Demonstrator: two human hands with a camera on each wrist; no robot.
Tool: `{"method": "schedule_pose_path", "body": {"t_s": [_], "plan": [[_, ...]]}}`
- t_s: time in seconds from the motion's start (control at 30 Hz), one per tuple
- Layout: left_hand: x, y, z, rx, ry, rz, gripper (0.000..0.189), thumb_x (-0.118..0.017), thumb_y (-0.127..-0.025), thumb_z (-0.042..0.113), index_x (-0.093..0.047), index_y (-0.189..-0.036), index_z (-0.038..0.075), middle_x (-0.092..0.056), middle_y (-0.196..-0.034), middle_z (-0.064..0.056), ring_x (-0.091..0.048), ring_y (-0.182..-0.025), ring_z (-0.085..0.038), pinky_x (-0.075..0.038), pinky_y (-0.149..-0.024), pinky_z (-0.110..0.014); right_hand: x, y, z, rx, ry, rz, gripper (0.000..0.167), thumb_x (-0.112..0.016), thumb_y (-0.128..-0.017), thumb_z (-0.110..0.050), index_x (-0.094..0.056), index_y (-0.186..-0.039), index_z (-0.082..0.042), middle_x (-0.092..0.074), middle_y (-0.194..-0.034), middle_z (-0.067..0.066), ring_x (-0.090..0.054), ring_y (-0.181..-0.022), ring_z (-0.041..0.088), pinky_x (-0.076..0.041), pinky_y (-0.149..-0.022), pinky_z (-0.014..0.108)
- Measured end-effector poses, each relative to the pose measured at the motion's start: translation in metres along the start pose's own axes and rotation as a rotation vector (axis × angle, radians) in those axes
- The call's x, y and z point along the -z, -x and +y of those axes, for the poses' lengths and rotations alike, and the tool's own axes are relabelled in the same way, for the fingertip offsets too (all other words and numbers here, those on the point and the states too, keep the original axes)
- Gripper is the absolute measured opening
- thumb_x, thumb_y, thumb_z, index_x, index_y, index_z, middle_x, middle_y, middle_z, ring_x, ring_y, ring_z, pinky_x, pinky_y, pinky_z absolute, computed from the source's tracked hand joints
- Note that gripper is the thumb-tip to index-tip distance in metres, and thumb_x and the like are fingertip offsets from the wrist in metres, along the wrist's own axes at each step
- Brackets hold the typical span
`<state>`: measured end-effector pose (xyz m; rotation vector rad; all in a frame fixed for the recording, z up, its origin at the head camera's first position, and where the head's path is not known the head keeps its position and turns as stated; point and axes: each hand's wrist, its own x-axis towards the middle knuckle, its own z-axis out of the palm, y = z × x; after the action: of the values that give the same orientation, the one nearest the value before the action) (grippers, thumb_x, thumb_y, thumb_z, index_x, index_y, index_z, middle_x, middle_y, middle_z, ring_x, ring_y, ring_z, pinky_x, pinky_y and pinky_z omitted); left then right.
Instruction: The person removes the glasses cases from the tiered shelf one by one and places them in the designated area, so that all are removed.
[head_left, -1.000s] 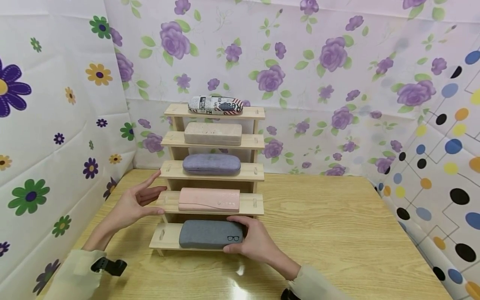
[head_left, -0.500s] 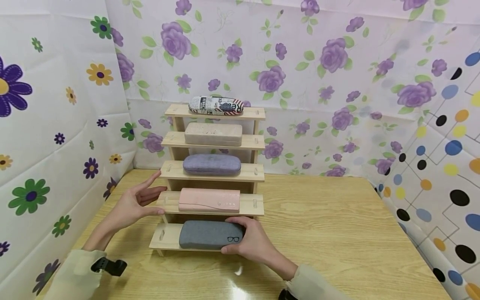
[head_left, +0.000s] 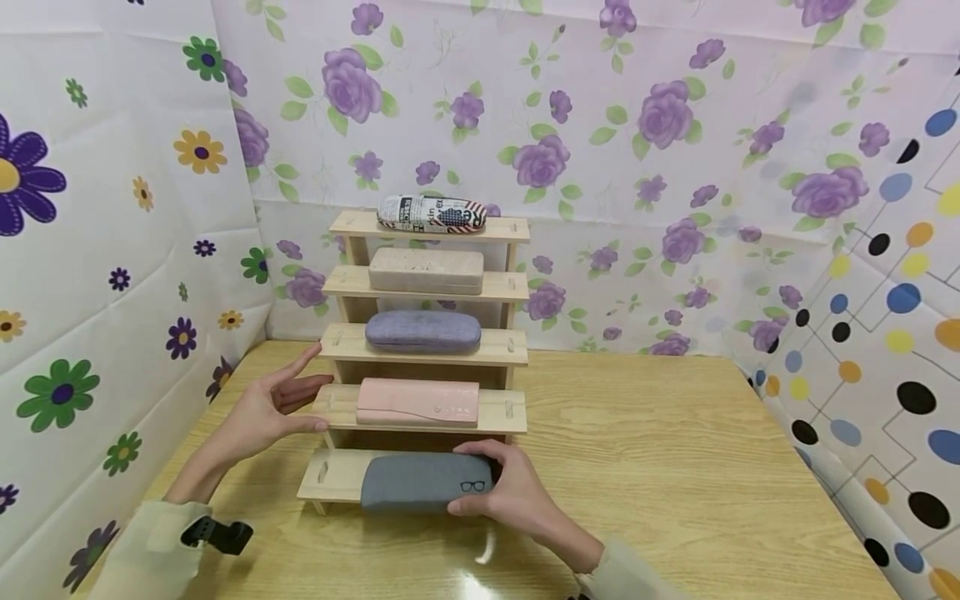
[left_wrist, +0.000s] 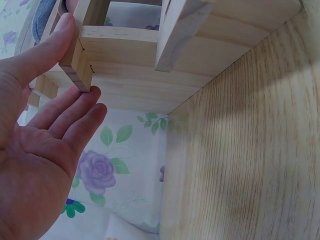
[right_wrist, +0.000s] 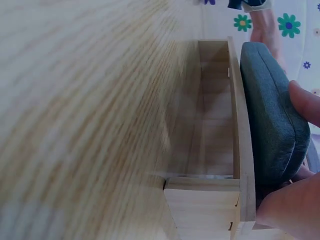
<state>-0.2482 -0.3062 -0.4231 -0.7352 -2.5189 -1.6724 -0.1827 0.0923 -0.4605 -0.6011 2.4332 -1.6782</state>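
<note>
A grey-blue glasses case (head_left: 423,482) with a small glasses print sits at the lowest step of a wooden tiered rack (head_left: 341,475). My right hand (head_left: 513,492) grips its right end, thumb in front and fingers behind. The case juts past the step's front edge; in the right wrist view the case (right_wrist: 272,115) lies close along the board, slightly tilted. My left hand (head_left: 266,408) touches the rack's left side, fingers spread and fairly straight. In the left wrist view, the left hand's thumb (left_wrist: 55,42) rests on a board end, with fingertips at its lower corner.
Higher steps bear a pink glasses case (head_left: 417,402), a purple case (head_left: 422,332), a beige case (head_left: 426,271) and a newsprint-patterned case (head_left: 431,214). The wood-grain table (head_left: 637,467) extends to the right. Floral cloth (head_left: 600,167) hangs behind, with patterned cloths at both sides.
The grey-blue case has shifted toward me and slightly right in my right hand's grip, now overhanging the lowest step. My left hand stays at the rack's side.
</note>
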Motion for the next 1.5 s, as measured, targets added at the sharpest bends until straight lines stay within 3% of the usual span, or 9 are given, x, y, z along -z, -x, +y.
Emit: {"method": "schedule_pose_path", "body": {"t_s": [0.17, 0.43, 0.67, 1.3, 1.5], "plan": [[0.000, 0.001, 0.000, 0.001, 0.003, 0.000, 0.109, -0.088, -0.085, 0.002, -0.023, -0.170, 0.024, -0.054, -0.148, -0.029, -0.057, -0.133, -0.024, -0.054, -0.101, -0.027, 0.006, 0.006, -0.004, -0.037, -0.110, -0.032, 0.059, -0.096, -0.078, -0.021, -0.073, -0.132, -0.018, -0.067, -0.130, 0.001, -0.064, -0.110, 0.024, -0.054, -0.094, 0.041], [0.000, 0.001, 0.000, 0.002, 0.010, 0.001, 0.109, -0.088, -0.085, 0.001, -0.023, -0.170, 0.024, -0.054, -0.148, -0.029, -0.058, -0.132, -0.022, -0.054, -0.101, -0.028, 0.019, 0.013, -0.015, -0.042, -0.221, -0.054, 0.059, -0.095, -0.079, -0.013, -0.071, -0.133, -0.018, -0.065, -0.128, 0.009, -0.064, -0.103, 0.028, -0.057, -0.087, 0.038], [0.000, 0.001, 0.000, 0.002, 0.009, 0.001, 0.109, -0.088, -0.085, 0.001, -0.023, -0.170, 0.023, -0.053, -0.148, -0.029, -0.058, -0.132, -0.022, -0.055, -0.102, -0.030, 0.034, 0.016, -0.024, -0.017, -0.263, -0.071, 0.060, -0.093, -0.080, -0.011, -0.070, -0.135, -0.015, -0.066, -0.134, 0.008, -0.062, -0.115, 0.030, -0.056, -0.094, 0.036], [0.001, 0.002, -0.003, -0.028, 0.032, 0.000, 0.109, -0.087, -0.084, -0.003, -0.024, -0.170, 0.020, -0.053, -0.147, -0.031, -0.059, -0.131, -0.009, -0.054, -0.102, -0.027, 0.097, 0.020, -0.030, 0.030, -0.212, -0.039, 0.069, -0.091, -0.083, -0.010, -0.061, -0.144, -0.001, -0.061, -0.140, 0.015, -0.060, -0.120, 0.034, -0.059, -0.093, 0.037], [0.000, 0.001, -0.001, -0.011, 0.038, -0.004, 0.109, -0.088, -0.084, 0.000, -0.023, -0.170, 0.022, -0.053, -0.149, -0.030, -0.058, -0.132, -0.012, -0.054, -0.102, -0.026, 0.122, 0.023, -0.029, 0.030, -0.206, -0.017, 0.068, -0.089, -0.084, -0.007, -0.060, -0.145, -0.003, -0.059, -0.142, 0.017, -0.061, -0.118, 0.034, -0.060, -0.092, 0.038]]}}
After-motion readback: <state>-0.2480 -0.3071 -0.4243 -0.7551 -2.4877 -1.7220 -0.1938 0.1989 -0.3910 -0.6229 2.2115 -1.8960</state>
